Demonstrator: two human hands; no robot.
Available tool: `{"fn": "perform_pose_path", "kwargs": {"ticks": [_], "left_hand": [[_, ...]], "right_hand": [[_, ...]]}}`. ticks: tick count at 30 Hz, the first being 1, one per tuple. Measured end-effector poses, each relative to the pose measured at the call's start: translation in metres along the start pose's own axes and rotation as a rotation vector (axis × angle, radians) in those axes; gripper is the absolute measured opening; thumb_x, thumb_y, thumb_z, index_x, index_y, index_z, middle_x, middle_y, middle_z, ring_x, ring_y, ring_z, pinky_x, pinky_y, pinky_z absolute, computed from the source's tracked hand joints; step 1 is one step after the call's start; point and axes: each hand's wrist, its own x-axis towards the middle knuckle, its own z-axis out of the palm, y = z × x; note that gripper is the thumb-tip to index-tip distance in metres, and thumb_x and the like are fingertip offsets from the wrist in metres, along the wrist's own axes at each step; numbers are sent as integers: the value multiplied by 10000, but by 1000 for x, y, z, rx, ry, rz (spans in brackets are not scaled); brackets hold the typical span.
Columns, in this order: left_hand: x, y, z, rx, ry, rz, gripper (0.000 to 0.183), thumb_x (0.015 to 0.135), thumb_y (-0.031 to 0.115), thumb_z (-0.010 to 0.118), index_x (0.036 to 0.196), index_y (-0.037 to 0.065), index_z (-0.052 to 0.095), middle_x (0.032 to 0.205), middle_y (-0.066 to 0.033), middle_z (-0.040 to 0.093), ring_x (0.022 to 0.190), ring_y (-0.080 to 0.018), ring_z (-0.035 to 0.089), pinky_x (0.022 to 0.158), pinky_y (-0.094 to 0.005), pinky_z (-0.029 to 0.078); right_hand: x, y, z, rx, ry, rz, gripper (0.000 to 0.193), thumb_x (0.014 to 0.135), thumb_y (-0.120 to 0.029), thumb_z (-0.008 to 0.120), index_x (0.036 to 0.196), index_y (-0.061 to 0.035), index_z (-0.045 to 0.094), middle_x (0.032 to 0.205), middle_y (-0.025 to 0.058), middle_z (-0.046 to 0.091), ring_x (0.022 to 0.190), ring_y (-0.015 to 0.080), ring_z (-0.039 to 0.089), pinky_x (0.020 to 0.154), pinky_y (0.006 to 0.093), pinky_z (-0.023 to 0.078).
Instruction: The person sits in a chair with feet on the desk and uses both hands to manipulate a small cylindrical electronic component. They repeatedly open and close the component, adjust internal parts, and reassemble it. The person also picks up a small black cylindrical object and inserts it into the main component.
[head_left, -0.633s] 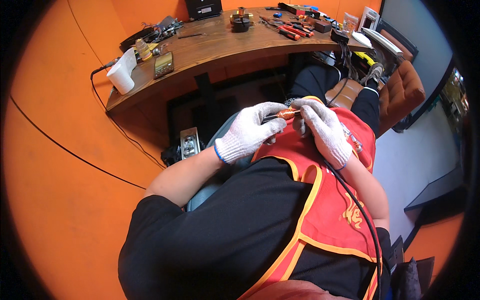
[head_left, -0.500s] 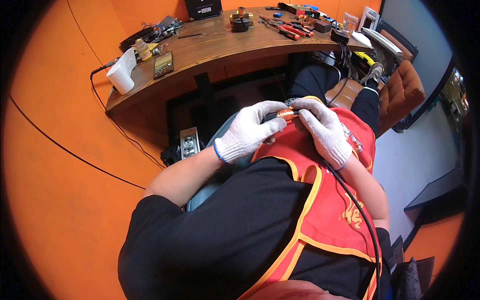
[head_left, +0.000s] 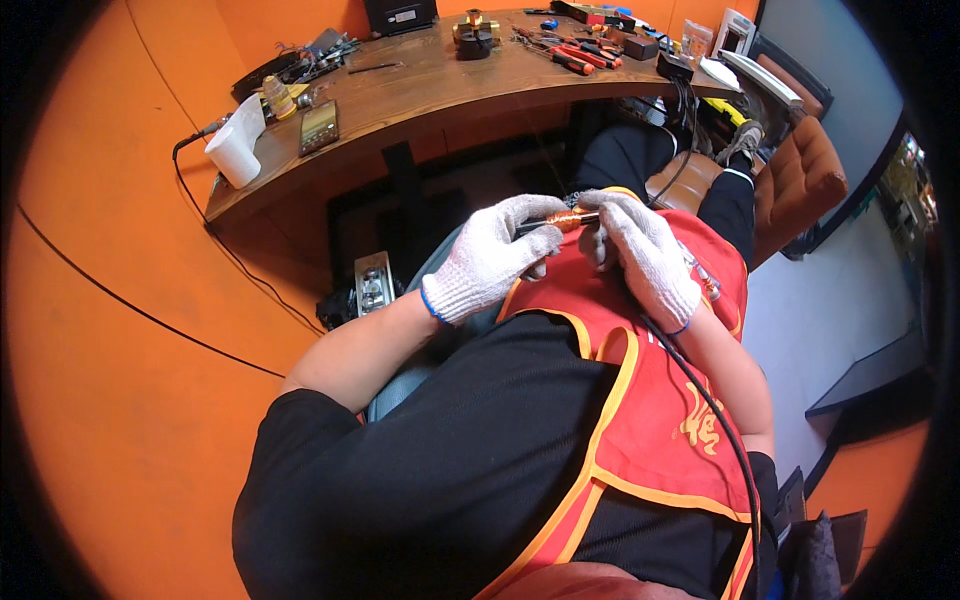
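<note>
Above my lap, both gloved hands meet at a slim black rod or cable with a copper-coloured winding (head_left: 571,221) round its middle. The fingers and thumb of my left hand (head_left: 497,250) close on its left end. Across from it, my right hand (head_left: 643,251) has its fingers bent round the right end, with the fingertips partly hidden. Both gloves are white knit with blue cuff edges. A black cable (head_left: 705,395) runs from beneath my right wrist down over the red apron (head_left: 650,465); I cannot tell whether it joins the wound piece.
Ahead stands a curved wooden table (head_left: 425,95) with red-handled pliers (head_left: 575,60), a brass-and-black fitting (head_left: 475,42), a phone (head_left: 319,129) and a white paper roll (head_left: 235,150). A brown padded chair (head_left: 800,185) is at the right, an orange wall (head_left: 130,270) at the left.
My right fingers have shifted and lifted slightly around the right end. The wound piece has tilted a little, and the left hand keeps its grip. The view has moved slightly.
</note>
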Motion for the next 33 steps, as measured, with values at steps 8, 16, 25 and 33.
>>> {"fn": "perform_pose_path", "kwargs": {"ticks": [8,16,25,33], "left_hand": [[2,-3,-3,1,10,-15,394,1090,177,694,1426,-18,630,1175,-61,747,804,-78,663,748,-257,588],[2,-4,-2,95,-24,28,388,1093,186,690,1424,-10,644,1168,-58,756,818,-80,663,748,-262,582],[0,-2,1,79,-21,45,395,1080,173,702,1427,-8,648,1148,-65,755,825,-88,664,757,-265,578],[2,-8,2,33,51,79,375,1093,190,696,1403,-16,653,1095,-62,741,815,-81,658,761,-260,582]], "right_hand": [[-1,6,5,-21,101,-17,275,1147,-205,586,1316,-15,693,995,-4,673,830,70,574,736,228,473],[-4,6,7,-138,75,-65,305,1143,-235,596,1328,-11,689,1006,9,675,858,75,579,763,236,488],[-5,9,4,-200,72,-102,330,1150,-227,569,1384,-16,666,1043,24,690,882,80,600,785,245,503],[-4,12,-1,-31,70,1,335,1154,-255,577,1365,-18,684,991,35,718,840,75,626,762,241,513]]}}
